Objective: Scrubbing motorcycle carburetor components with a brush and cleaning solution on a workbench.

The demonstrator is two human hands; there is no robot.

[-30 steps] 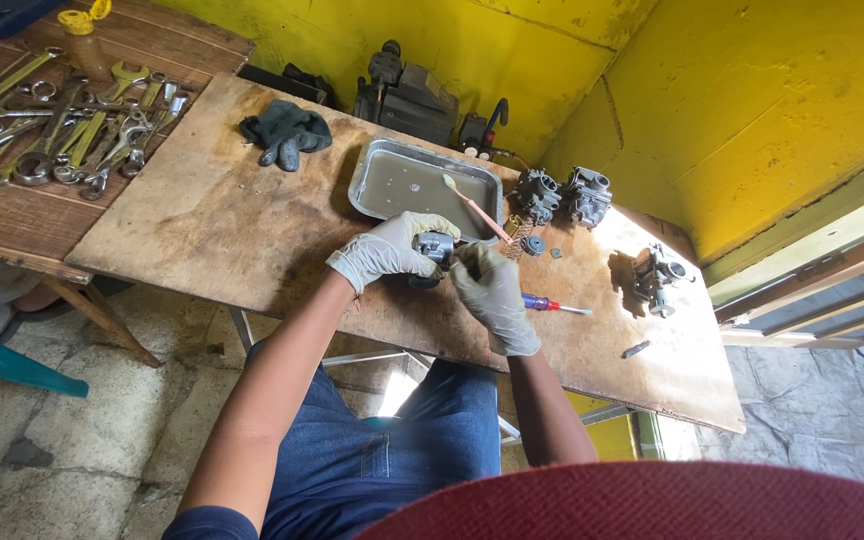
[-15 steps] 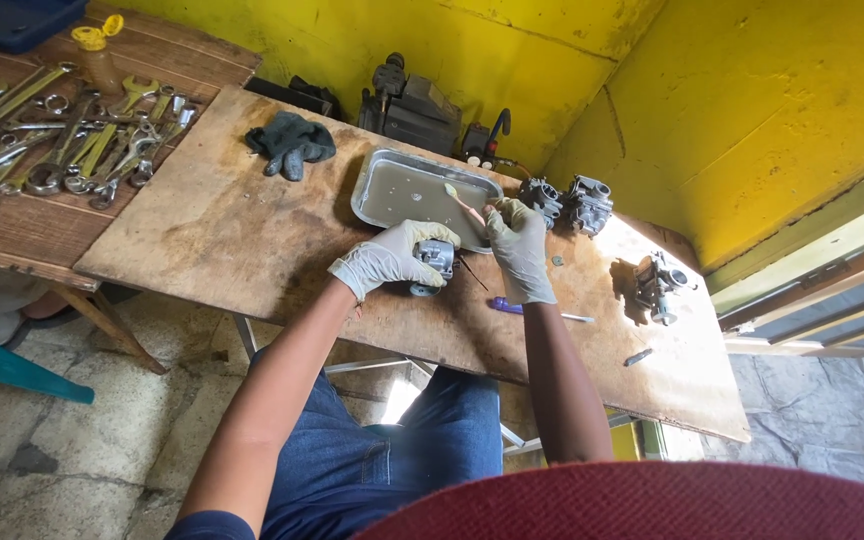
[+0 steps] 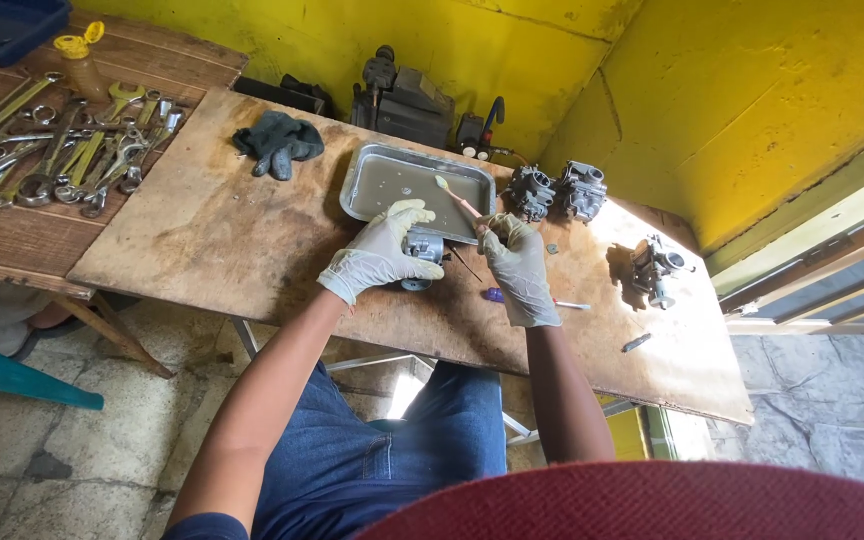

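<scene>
My left hand [image 3: 382,248], in a pale glove, grips a small grey metal carburetor part [image 3: 422,246] just above the plywood board [image 3: 202,240]. My right hand [image 3: 518,264], also gloved, holds a toothbrush [image 3: 455,198] whose head reaches over the metal tray [image 3: 360,180] of cloudy liquid. The tray lies right behind both hands. A screwdriver with a purple handle [image 3: 497,295] lies on the board under my right wrist.
Two carburetors [image 3: 557,190] stand right of the tray, another [image 3: 654,270] further right. Dark gloves [image 3: 277,142] lie left of the tray. Several wrenches [image 3: 52,150] and a bottle with a yellow cap [image 3: 76,55] cover the left table. A dark machine [image 3: 407,100] stands by the yellow wall.
My right hand has lifted off the board and carried the toothbrush up toward the tray. My left hand keeps its hold on the carburetor part. The camera has shifted a little.
</scene>
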